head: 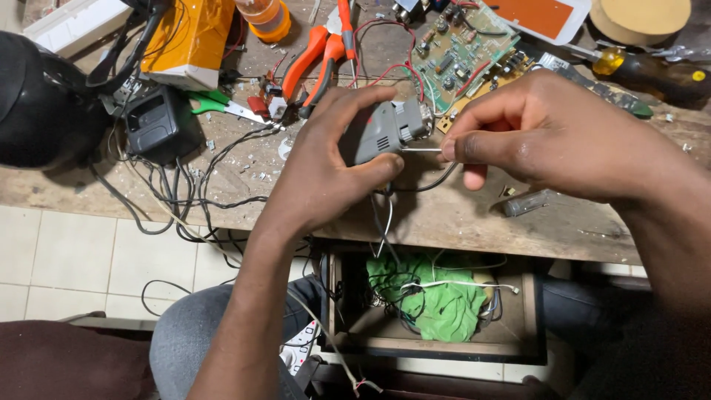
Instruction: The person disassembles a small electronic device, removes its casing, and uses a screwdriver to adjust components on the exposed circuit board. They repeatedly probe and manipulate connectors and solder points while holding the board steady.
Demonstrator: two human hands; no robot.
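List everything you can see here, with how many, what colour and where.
connector: one, grey, in left hand
wire: one, thin and white, pinched by right hand at the connector
circuit board: one, green, bench top centre
pliers: one, orange handles, left of the board
screwdriver: one, yellow and black handle, bench top right
box: one, orange, bench top left
adapter: one, black, under the box
helmet: one, black, far left
cables: several, black, bench left edge
cloth: one, green, in the open drawer
drawer: one, brown wood, below the bench
bench: one, worn wood
left hand: one, gripping connector
right hand: one, pinching wire
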